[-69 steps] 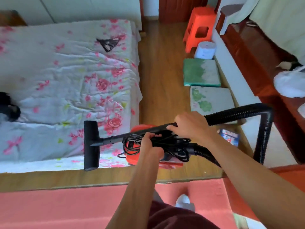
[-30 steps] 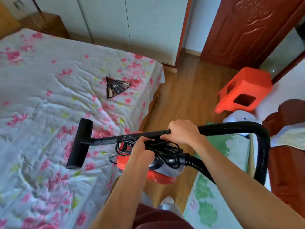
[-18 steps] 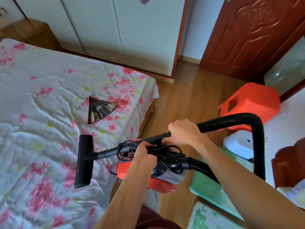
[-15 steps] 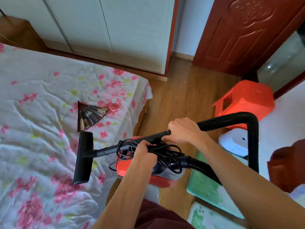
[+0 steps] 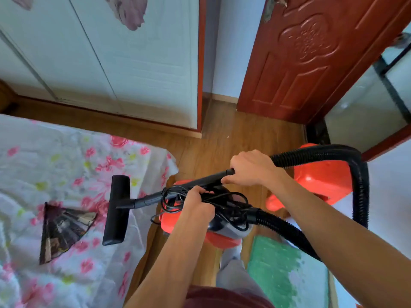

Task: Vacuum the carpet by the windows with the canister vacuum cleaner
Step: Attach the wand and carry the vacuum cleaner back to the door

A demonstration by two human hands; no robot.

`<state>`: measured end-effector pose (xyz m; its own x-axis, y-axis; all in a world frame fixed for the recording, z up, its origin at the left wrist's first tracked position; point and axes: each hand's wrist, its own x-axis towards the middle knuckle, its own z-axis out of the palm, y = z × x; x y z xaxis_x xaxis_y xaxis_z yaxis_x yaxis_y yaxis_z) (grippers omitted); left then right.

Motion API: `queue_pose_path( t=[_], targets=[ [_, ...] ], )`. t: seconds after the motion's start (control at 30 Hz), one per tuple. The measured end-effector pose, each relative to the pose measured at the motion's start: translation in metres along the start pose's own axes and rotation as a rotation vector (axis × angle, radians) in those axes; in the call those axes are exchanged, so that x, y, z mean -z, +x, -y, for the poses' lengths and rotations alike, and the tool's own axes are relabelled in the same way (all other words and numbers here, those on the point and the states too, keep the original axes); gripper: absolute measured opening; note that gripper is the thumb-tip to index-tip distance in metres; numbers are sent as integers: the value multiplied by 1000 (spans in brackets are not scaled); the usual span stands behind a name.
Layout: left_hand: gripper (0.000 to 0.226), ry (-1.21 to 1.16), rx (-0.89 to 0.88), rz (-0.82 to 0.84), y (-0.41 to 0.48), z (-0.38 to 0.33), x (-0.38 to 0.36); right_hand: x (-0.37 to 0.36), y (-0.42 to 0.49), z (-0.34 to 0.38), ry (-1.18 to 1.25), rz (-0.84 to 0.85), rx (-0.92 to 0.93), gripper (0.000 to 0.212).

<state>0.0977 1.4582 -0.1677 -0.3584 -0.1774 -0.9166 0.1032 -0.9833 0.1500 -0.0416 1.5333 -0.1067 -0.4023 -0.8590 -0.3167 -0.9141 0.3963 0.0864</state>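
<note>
Vacuum cleaner (image 5: 224, 241) held between bed edge (image 5: 160, 172) and stool (image 5: 322, 178).

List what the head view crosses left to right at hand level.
Hand fan on the bed → floor nozzle → left hand gripping the canister vacuum → right hand gripping the wand → orange stool.

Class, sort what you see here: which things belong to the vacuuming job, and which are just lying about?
Job: canister vacuum cleaner, held by the left hand; its power cord; hose; wand, gripped by the right hand; floor nozzle.
Lying about: folding fan on the bed; orange stool; green mat.
</note>
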Motion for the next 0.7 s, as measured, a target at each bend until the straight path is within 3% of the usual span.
queue_pose_path(
  t=[0.23,0.47,0.7],
  targets=[
    [27,-168,14,-83,46,-23,-149,41,102,-130,-71,4,104,54],
    [11,-324,24,-36,92,-48,-267,89,199,-219,-173,-67,267,54],
    [17,-430,33,-36,176,-95,-377,113,325,-306,-155,9,303,50]
  ],
)
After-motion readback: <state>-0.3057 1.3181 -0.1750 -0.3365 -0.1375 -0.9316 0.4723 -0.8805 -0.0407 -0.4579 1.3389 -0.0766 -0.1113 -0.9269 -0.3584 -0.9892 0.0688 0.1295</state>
